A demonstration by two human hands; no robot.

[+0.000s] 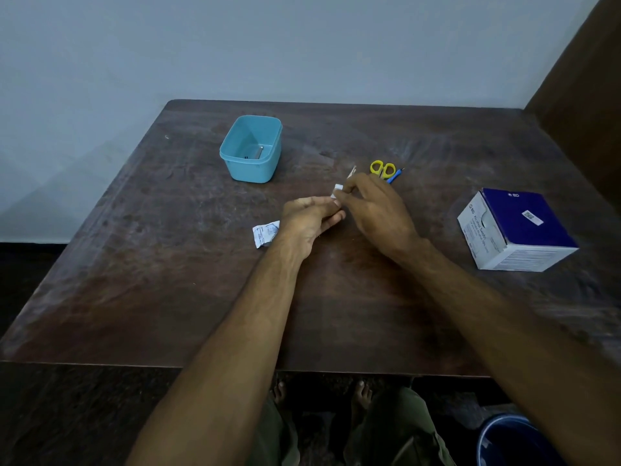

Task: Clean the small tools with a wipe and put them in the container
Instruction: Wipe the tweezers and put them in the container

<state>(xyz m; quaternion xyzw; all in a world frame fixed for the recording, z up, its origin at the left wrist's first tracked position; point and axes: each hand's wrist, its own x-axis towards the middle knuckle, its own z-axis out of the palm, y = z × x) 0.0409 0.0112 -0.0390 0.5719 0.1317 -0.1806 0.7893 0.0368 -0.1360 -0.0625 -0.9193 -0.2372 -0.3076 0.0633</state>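
Note:
My two hands meet over the middle of the dark wooden table. My right hand pinches a small white wipe around a thin metal tool whose tip pokes up past the fingers. My left hand grips the tool's lower end; that end is hidden. A light blue container stands at the back left with a small metal tool lying inside. Yellow-handled scissors and a blue-handled tool lie just behind my right hand.
A torn wipe wrapper lies beside my left wrist. A blue and white swab box sits at the right of the table. A dark blue bucket stands on the floor at the lower right, near my feet.

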